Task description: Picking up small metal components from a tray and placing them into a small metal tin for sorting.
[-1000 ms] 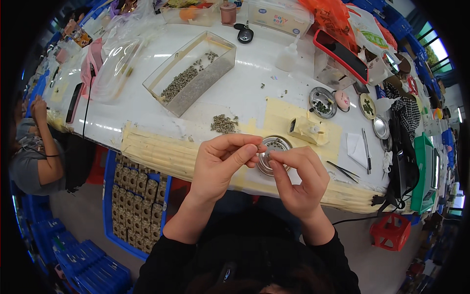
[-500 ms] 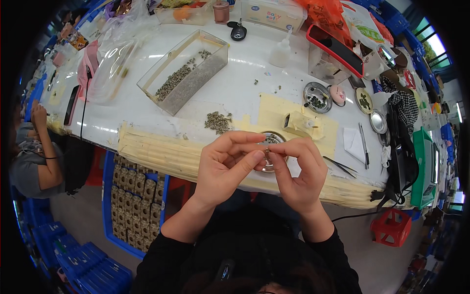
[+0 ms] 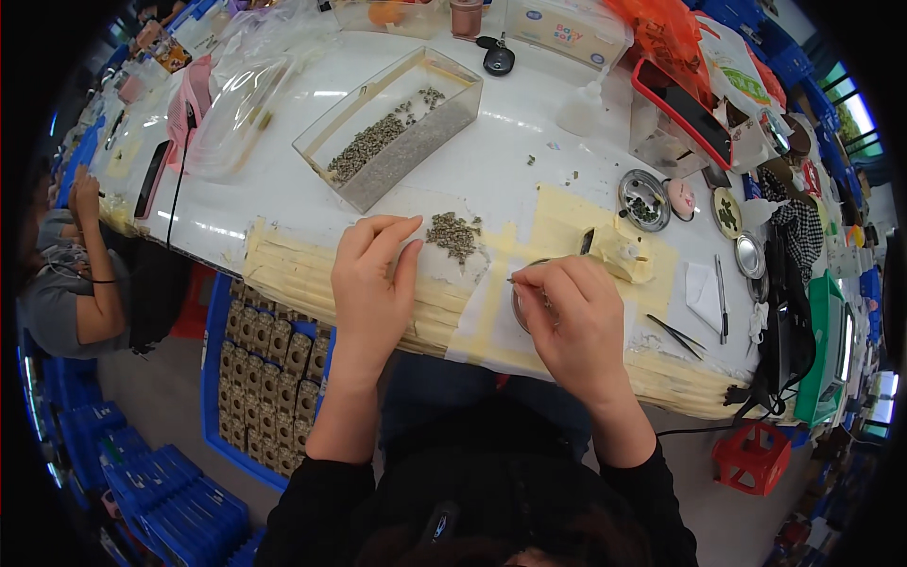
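Observation:
My left hand [image 3: 373,274] is open, thumb and fingers apart, just left of a loose pile of small brownish-grey metal-looking parts [image 3: 453,236] on the table. My right hand [image 3: 578,326] is closed in a pinch above a small round metal dish [image 3: 519,309], which it mostly covers. A tiny dark tip shows at those fingertips, too small to name. Behind the pile stands a clear rectangular box [image 3: 416,132] holding many more of the small parts. Right of the dish, a yellowish wrapped block [image 3: 624,253] sits on yellow paper.
Black tweezers [image 3: 675,336], a pen [image 3: 722,300] and a white folded tissue [image 3: 702,291] lie to the right. Farther back are a round tin with dark green pieces [image 3: 644,200], a squeeze bottle [image 3: 581,109] and a red-framed phone [image 3: 682,113]. A blue crate [image 3: 213,416] stands below left.
My hands have separated. The left moved left towards the pile and its fingers opened; the right stayed pinched by the dish. The whole view shifted a little, so table things appear farther right.

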`<state>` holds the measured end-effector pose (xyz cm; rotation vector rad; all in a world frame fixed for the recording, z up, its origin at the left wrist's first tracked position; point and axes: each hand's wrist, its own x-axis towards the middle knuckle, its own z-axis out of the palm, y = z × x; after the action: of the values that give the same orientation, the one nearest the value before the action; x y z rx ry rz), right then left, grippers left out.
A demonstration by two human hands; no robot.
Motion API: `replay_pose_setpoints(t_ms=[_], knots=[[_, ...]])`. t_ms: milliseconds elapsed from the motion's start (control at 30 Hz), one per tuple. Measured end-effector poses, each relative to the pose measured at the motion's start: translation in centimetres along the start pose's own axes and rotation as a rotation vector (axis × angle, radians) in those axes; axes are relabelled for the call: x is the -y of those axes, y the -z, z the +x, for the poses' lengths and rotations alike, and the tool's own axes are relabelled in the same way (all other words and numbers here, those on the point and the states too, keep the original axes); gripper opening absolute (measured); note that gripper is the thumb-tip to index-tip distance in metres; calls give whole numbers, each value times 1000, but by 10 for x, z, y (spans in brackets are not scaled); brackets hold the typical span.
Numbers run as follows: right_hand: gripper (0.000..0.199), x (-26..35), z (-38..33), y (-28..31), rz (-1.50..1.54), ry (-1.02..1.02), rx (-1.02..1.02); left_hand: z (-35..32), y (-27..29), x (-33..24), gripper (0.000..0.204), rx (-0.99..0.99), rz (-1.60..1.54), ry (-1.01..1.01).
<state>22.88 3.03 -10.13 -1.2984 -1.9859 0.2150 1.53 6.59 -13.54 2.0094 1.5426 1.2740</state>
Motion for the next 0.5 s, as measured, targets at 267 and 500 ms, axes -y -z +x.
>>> replay_pose_setpoints(t_ms=[267, 500], knots=[[9, 7, 18, -16, -134, 8, 84, 6, -7, -1, 20, 113, 38, -102], [10, 0, 26, -28, -147, 12, 80, 9, 1, 4, 12, 84, -62, -34]])
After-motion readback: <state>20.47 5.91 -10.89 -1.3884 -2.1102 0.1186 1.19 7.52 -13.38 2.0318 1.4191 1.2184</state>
